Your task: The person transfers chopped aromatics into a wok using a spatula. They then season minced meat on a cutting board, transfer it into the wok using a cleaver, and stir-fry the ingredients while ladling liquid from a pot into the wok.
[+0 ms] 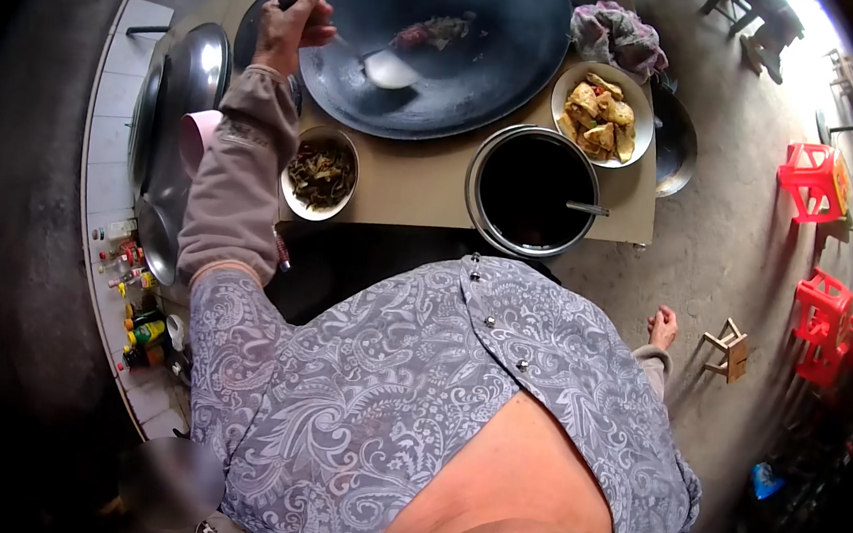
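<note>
My left hand [295, 28] is closed around the dark handle of a wok spatula [390, 70]. Its bright metal blade lies inside a large dark wok [502, 67], at the lower left. Beyond the blade, a small heap of reddish and pale chopped food [435, 33] sits in the wok, with faint steam over it. Away from the worktop, my right hand [662, 327] hangs at my side, fingers loosely bent and somewhat apart, with nothing visible in it.
On the worktop [403, 185] stand a bowl of dark greens [322, 173], a pot of dark liquid [533, 190] with a metal handle sticking out, and a bowl of browned pieces [603, 118]. A crumpled cloth [620, 39] lies behind. Bottles [146, 330] line the left; red stools [823, 323] stand right.
</note>
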`<state>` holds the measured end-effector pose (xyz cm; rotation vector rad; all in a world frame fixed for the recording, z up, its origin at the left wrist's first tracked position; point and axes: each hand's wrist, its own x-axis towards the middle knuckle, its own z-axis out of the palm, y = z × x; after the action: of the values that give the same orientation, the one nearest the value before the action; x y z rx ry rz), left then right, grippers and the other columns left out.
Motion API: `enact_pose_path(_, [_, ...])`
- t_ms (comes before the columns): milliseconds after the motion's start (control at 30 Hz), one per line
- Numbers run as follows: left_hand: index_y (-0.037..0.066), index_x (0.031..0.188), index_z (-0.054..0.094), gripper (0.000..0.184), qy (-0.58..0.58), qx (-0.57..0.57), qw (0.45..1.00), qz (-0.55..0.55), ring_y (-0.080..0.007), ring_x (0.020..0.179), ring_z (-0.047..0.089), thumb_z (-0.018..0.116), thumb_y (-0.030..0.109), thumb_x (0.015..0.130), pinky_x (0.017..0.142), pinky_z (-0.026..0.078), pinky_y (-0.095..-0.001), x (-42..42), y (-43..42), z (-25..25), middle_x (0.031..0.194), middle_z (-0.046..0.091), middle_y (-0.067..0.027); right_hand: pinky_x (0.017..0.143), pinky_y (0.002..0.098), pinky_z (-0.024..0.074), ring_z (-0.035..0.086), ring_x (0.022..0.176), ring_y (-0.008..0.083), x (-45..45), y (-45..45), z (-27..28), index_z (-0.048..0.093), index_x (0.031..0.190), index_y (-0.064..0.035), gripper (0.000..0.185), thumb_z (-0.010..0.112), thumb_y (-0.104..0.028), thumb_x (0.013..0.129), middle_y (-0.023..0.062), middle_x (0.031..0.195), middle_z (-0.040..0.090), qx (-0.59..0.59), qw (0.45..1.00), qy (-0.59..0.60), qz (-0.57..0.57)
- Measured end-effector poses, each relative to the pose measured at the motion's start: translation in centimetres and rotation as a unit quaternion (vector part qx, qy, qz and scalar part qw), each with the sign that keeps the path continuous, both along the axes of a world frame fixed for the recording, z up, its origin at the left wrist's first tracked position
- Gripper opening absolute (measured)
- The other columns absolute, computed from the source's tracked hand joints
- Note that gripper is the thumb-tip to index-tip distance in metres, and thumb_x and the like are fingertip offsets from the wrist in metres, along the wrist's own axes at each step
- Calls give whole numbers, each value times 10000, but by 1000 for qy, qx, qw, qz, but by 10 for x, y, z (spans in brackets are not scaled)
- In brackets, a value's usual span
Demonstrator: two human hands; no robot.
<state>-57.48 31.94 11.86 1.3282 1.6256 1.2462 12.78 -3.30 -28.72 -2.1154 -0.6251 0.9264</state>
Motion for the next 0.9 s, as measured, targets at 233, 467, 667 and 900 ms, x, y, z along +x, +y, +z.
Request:
enact_pose_path(233, [-23, 887, 637, 200, -47, 68, 995, 49, -210, 633, 672, 636, 172, 844, 560, 577, -291, 8, 19, -61, 818, 663, -141, 459, 226, 459, 573, 573, 106, -15, -39, -5, 594, 1066, -52, 207, 552, -83, 866, 48, 822, 606, -32, 997, 18, -66])
enact_pose_path(467, [-4, 852, 677, 179, 111, 172, 971, -122, -153, 640, 673, 617, 165, 856, 577, 562, -254, 33, 65, -49, 741, 666, -72, 442, 237, 450, 581, 573, 118, 29, -87, 11, 584, 1069, -65, 214, 550, -91, 860, 47, 793, 604, -101, 988, -28, -111])
enact_pose_path(667, [-5, 857, 669, 171, 42, 160, 980, -110, -177, 632, 676, 614, 156, 853, 571, 571, -262, 48, 57, -70, 752, 664, -85, 410, 257, 430, 573, 534, 119, 79, -111, -50, 584, 1049, -69, 202, 545, -119, 857, 40, 758, 613, -79, 993, -24, -89])
enact_pose_path(900, [-33, 838, 638, 292, -11, 7, 1000, 6, -202, 606, 677, 633, 258, 865, 534, 587, -308, 9, 9, -6, 731, 657, -125, 419, 284, 442, 586, 514, 153, 110, -127, -49, 613, 1035, -72, 230, 549, -134, 823, 73, 720, 631, -123, 983, -83, -110])
